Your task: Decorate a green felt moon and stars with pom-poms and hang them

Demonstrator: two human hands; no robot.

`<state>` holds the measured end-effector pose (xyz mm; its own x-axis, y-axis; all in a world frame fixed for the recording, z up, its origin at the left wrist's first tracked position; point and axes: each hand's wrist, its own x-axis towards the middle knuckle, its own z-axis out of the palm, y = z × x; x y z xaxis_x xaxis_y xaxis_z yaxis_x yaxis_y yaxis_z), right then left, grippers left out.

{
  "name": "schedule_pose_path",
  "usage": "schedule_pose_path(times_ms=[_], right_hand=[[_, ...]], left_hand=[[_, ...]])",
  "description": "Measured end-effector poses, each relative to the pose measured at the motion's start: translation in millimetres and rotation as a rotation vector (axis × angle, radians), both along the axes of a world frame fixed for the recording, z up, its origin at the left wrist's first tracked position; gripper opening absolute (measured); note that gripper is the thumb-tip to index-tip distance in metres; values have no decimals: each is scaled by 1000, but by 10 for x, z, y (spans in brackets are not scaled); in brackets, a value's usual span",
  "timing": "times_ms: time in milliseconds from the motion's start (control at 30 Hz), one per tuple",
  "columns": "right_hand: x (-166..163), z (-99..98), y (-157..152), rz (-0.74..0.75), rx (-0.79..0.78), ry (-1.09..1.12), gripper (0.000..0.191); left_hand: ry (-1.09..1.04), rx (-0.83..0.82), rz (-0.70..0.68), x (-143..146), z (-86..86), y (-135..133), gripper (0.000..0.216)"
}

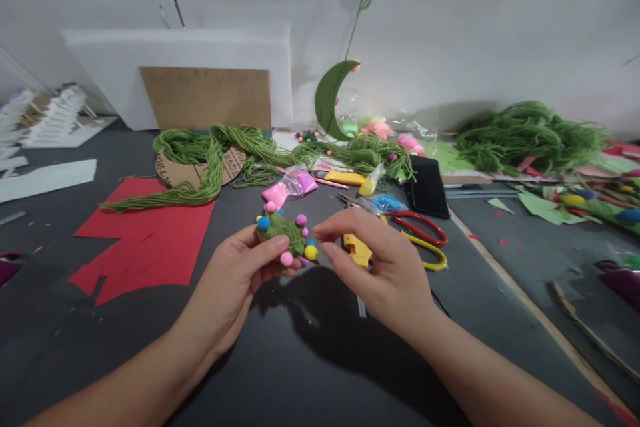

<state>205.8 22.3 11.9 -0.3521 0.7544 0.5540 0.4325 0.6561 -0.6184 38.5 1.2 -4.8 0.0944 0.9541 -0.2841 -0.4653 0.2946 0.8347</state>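
My left hand [245,263] grips a small green craft piece [287,230], thumb on top and fingers underneath. Pink, yellow, blue and purple balls ring the edge of the piece, among them a yellow ball [311,252] on its right side. Close beside that yellow ball is my right hand [380,260], its thumb and index finger curved toward each other with a slight gap. I see nothing between those fingertips. Behind the right hand lie a yellow glue gun [357,250], partly covered, and scissors [425,230] with red and yellow handles.
Green yarn [210,177] lies over cardboard and red paper [150,247] at left. Small bags of coloured balls [290,187], a yellow cutter [345,178] and a black phone [429,187] lie farther back. A green crescent [327,100] hangs near the wall. More yarn [530,137] is heaped at right.
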Motion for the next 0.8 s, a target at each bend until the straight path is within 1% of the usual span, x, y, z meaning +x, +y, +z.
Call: schedule_pose_path(times_ms=[100,167,300,367,433,600,800], right_hand=[[-10,-21,1,58,8,-36,10],[-14,-42,0,81,42,-64,14],[-4,-92,-4,90,196,-158,24],[4,-108,-7,106,268,-199,26],[9,-111,-11,113,304,-203,25],[2,-90,-14,99,296,-181,17],[-10,-81,-11,98,265,-179,17]], left_hand=[[-8,4,24,3,-3,11,5],[-3,-1,33,6,-6,18,6],[24,9,46,6,-6,17,8],[35,17,54,3,-7,9,8],[38,20,51,-1,-11,2,10],[32,19,21,-7,-30,-1,10],[15,-26,4,-3,-9,3,11]])
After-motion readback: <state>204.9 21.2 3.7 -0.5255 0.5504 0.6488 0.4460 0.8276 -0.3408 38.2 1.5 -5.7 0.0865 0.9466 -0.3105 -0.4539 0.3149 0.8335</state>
